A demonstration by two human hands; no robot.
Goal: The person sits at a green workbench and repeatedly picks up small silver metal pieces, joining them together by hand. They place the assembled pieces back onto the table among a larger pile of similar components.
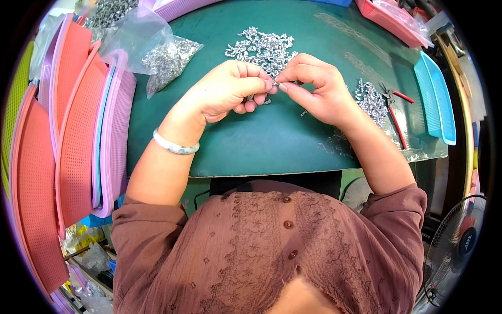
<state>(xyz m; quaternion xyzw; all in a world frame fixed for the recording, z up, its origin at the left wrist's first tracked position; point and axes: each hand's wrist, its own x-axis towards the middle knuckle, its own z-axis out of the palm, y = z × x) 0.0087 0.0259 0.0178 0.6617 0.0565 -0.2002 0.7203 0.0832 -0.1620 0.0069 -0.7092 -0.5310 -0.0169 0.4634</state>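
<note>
Over the green table (230,146), my left hand (235,89) and my right hand (316,89) meet fingertip to fingertip. Between them, a small silvery metal piece (275,83) is pinched, each hand closed on it; its exact shape is too small to make out. Just beyond my fingers spreads a loose pile of small silvery metal pieces (260,49). A second, smaller pile (370,100) lies by my right forearm. Pliers with red handles (396,118) rest spread apart to the right of that pile.
Stacked pink, orange and purple plastic baskets (78,136) crowd the left side. A clear plastic bag of metal pieces (172,57) lies at the far left of the table. A blue tray (435,97) sits at the right edge, a pink tray (395,21) behind it. A fan (460,246) stands lower right.
</note>
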